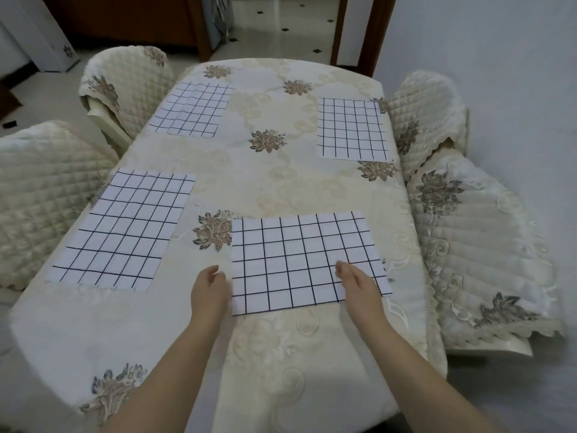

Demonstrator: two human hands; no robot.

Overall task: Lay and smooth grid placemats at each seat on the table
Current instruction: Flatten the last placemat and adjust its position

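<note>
Cloth, thin and soft by the look: nearest grid placemat (304,264) lies flat on the desk (281,170), w/ its floral cream cover. Judged light, limp, likely to slide or ruck on that cover; best handled by pressing flat palms outward from centre, or pinching corners to shift.

Left hand (209,290): grip released, fingers loosely curled, just beside the mat's left edge, touching cover or hovering — cannot tell. Right hand (359,284): grip released, over the mat's near-right part, holding nothing.

Other mats: near-left placemat (125,229) beyond left hand, flat. Far-left placemat (193,109) shows a fold/crease, judged needing smoothing. Far-right placemat (351,129) flat, close to desk edge.

Edges: mat's right corner sits near the desk's right edge; quilted chairs (468,232) crowd that side. Open room lies fwd of both hands, mid-desk.
</note>
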